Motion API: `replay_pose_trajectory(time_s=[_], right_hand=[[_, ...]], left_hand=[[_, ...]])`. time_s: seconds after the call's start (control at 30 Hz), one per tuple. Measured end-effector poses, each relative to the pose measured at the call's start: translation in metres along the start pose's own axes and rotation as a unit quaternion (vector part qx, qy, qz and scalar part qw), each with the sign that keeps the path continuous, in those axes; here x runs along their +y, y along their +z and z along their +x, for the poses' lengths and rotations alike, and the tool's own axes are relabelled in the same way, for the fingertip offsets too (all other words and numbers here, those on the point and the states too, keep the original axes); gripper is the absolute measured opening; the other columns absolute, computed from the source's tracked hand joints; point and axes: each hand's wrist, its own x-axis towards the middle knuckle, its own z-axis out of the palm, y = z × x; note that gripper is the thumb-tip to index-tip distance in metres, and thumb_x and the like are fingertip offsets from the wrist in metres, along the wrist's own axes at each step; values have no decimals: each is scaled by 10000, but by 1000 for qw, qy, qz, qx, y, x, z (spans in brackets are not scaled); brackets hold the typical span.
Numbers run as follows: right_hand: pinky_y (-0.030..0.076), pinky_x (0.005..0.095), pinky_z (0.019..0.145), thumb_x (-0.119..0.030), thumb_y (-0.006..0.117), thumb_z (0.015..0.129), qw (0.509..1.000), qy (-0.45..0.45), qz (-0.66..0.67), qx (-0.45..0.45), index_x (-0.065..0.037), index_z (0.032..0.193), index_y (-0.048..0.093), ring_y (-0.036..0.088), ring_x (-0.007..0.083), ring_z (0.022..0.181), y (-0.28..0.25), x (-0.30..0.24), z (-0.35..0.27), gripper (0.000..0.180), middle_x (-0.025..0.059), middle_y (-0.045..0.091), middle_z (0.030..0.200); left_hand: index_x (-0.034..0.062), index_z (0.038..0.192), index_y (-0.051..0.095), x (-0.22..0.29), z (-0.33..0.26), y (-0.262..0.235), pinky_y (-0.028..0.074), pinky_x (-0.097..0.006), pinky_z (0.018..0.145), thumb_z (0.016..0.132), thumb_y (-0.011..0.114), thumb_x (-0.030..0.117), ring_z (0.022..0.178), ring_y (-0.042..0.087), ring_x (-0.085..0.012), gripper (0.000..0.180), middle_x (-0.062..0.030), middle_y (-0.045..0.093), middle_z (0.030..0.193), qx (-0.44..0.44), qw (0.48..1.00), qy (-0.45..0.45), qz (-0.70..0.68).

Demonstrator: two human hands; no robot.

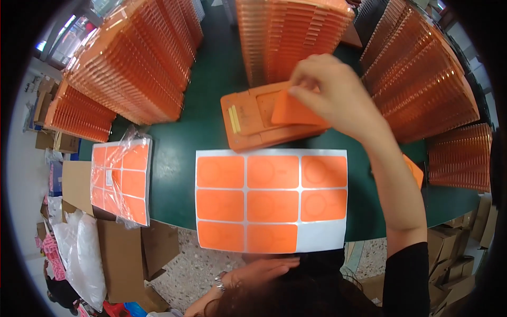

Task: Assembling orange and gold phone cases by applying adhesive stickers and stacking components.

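Observation:
My right hand (334, 95) pinches an orange sticker (288, 110) between thumb and fingertips, blurred a little by motion. The sticker hangs over the right part of an orange plastic case (249, 134), which has a recessed panel and two yellow strips at its left end. Closer to me lies a white-backed sheet (322, 238) of orange rectangular stickers, with bare backing at its near right corner. My left hand (261, 270), a watch on its wrist, rests just below the sheet's near edge, fingers stretched out and holding nothing.
Tall stacks of orange plastic cases stand at the left (132, 68), back middle (296, 39) and right (422, 79) of the green table (174, 142). A plastic-wrapped pack of sticker sheets (121, 179) lies at the left edge. Cardboard boxes (121, 243) sit on the floor.

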Motion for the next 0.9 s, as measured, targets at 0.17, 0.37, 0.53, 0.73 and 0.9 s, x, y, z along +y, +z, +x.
replay_pose_trajectory(time_s=[0.17,0.37,0.53,0.73,0.9], right_hand=[[511,425,806,-114,678,867,996,34,-40,-69,-21,878,648,623,309,929,34,16,31,98,124,661,883],[516,446,821,-123,669,871,996,20,-17,-90,-29,854,636,619,312,956,61,26,34,102,110,669,889],[507,452,798,-124,653,869,995,66,18,-75,-32,833,602,609,322,923,68,20,19,111,123,661,861],[506,405,771,-63,613,786,990,-80,-118,-19,-25,862,592,560,278,874,82,11,11,88,116,604,867],[512,355,766,-70,622,786,976,-77,-200,-26,-19,883,590,560,270,885,92,6,7,113,124,589,852]], left_hand=[[-36,1262,648,90,-30,-75,555,-325,901,1091,464,184,999,707,-174,334,-105,743,1102,71,995,-38,-59],[-59,1116,685,181,0,-140,543,-267,733,1051,515,147,829,686,-137,275,-109,745,969,360,923,71,119],[-30,1122,692,265,64,-185,498,-234,703,1043,548,161,817,644,-99,251,-61,729,960,390,831,251,307],[48,1126,703,337,152,-246,486,-277,698,965,671,219,909,635,-175,237,-59,696,1016,383,585,399,593],[93,1112,724,345,163,-263,489,-338,888,931,711,259,1046,625,-230,246,-97,688,1071,324,683,340,560]])
